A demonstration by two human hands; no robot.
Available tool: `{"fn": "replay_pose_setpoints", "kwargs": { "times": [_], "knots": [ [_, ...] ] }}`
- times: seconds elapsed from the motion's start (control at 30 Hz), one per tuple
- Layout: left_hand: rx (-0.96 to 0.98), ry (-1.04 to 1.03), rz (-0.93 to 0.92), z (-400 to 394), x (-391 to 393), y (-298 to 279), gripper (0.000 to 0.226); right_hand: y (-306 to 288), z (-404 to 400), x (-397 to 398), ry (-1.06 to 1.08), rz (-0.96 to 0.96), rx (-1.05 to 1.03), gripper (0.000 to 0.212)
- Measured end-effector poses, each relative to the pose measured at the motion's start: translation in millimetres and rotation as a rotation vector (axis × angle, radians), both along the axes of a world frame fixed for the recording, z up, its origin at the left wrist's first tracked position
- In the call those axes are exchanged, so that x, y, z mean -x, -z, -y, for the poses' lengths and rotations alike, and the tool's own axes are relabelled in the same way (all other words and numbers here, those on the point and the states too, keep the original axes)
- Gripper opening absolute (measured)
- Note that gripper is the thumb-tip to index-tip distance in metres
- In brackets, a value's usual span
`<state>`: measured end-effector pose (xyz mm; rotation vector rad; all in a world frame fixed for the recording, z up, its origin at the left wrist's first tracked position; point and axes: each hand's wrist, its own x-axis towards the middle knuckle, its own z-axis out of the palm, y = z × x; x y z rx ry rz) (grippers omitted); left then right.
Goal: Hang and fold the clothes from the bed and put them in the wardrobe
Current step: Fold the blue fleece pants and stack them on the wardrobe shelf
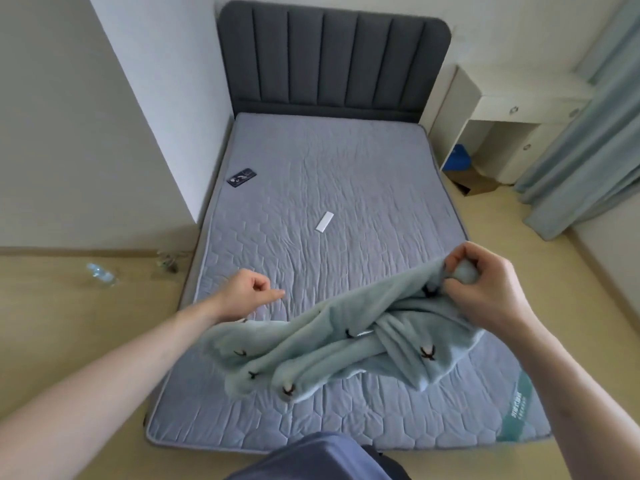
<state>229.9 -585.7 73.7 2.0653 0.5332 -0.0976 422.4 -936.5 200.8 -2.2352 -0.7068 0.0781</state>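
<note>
The right hand (485, 282) pinches one bunched edge of a pale green fleece garment (346, 348) with small dark motifs, lifting it; the rest lies crumpled on the bed (311, 174) near its foot. The left hand (247, 296) hovers loosely curled, holding nothing

The teal label (517, 407) on the mattress (346, 188) bears print too blurred to read.

one garment (346, 344), one phone (241, 177), one remote (324, 222), two hands (485, 282)
</note>
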Motion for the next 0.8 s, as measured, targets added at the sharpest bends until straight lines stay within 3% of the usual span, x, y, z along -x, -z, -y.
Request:
{"fn": "replay_pose_setpoints", "kwargs": {
  "times": [0.07,0.23,0.3,0.43,0.63,0.8],
  "knots": [
    [-0.12,0.029,-0.004,-8,-2,-14,0.052,-9,-20,15,-0.121,-0.047,-0.074,0.031],
    [-0.208,0.32,-0.172,38,0,-7,0.034,-18,-71,54,-0.434,-0.11,0.04,0.032],
    [-0.163,0.382,-0.242,71,-1,10,0.048,-23,-83,59,-0.48,-0.097,0.083,0.032],
    [0.024,0.301,-0.246,126,-20,37,0.078,-41,-83,60,-0.498,-0.057,0.072,0.033],
    [-0.068,0.138,-0.235,149,-36,61,0.032,-63,-47,48,-0.477,0.052,0.036,0.032],
    [-0.112,-0.098,-0.201,95,-29,56,0.014,-32,15,14,-0.196,0.188,0.155,0.03]
  ]
}}
